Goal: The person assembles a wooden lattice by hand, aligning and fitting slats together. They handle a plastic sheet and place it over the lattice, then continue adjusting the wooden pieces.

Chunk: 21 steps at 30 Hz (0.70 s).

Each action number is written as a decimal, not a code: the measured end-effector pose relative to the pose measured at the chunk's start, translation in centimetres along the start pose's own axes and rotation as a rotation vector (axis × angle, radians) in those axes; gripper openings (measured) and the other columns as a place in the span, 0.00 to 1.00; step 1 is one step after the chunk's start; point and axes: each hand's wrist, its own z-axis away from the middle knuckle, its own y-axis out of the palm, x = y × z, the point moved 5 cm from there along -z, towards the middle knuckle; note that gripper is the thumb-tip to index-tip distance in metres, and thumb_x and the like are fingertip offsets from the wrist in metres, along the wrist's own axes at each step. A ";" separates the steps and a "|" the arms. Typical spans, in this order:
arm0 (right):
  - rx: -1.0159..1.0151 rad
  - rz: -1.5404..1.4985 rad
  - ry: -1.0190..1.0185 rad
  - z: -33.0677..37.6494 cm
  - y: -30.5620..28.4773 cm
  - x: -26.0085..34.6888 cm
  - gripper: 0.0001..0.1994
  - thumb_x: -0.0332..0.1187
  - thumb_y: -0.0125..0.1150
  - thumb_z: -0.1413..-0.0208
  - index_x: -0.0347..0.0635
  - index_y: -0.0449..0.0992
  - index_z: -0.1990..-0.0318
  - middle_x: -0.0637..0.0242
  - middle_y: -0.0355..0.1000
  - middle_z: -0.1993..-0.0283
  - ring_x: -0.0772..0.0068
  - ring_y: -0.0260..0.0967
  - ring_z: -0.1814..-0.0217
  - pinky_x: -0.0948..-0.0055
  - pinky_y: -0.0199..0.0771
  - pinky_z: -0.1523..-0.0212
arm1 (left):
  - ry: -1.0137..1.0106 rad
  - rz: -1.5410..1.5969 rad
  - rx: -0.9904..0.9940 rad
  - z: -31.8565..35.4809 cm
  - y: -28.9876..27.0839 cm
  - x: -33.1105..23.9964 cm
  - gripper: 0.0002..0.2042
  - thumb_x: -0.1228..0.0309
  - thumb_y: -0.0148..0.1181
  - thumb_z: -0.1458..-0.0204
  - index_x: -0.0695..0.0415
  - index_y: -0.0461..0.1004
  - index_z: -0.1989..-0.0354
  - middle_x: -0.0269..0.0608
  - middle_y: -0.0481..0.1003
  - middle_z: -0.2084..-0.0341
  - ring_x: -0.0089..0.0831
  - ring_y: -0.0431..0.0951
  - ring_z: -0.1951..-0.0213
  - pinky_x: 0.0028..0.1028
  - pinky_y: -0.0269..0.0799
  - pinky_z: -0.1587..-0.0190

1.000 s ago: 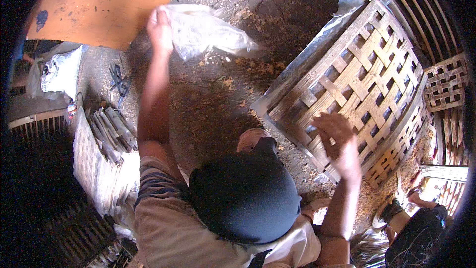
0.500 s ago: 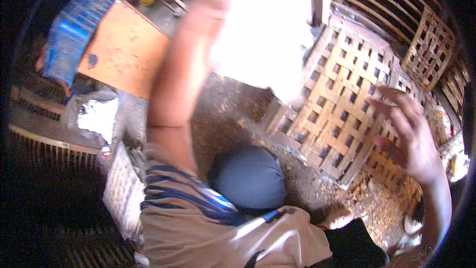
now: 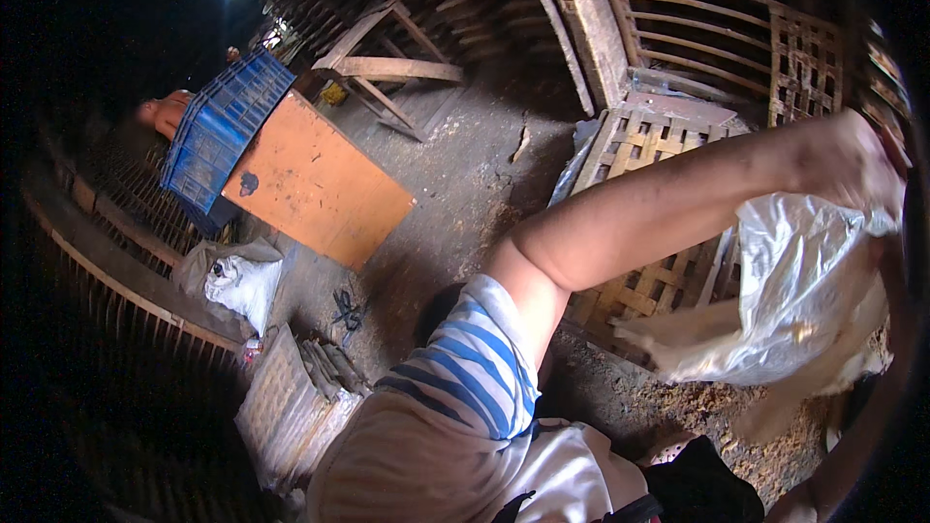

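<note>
My left arm reaches across to the right edge, where my left hand (image 3: 857, 163) is closed on the top of a translucent plastic bag (image 3: 799, 266). The bag hangs crumpled, and its lower part spreads out to the left. It hangs in front of a woven slatted panel (image 3: 630, 305), covering part of it. My right forearm (image 3: 838, 475) rises along the dark right rim toward the bag. Shadow and the picture's edge hide the fingers of my right hand, so its grip does not show.
An orange board (image 3: 315, 184) leans by a blue plastic crate (image 3: 228, 126) at the left. A white sack (image 3: 247, 286) and stacked flat panels (image 3: 295, 407) lie nearer. A wooden frame (image 3: 387, 68) stands behind. Brown crumbly litter (image 3: 697, 426) covers the floor at right.
My left arm has swung from the top centre to the far right, carrying the bright white bag with it. My right hand, open over the woven panel before, has moved to the right rim.
</note>
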 end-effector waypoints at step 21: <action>-0.033 0.749 0.110 9.0 -9.5 -23.2 0.22 0.23 0.58 0.51 0.33 0.73 0.45 0.47 0.73 0.47 0.46 0.70 0.43 0.56 0.68 0.40 | -0.054 -0.113 -0.643 -2.8 1.4 9.8 0.02 0.76 0.55 0.40 0.61 0.72 0.64 0.36 0.73 0.74 0.20 0.73 0.73 0.25 0.74 0.78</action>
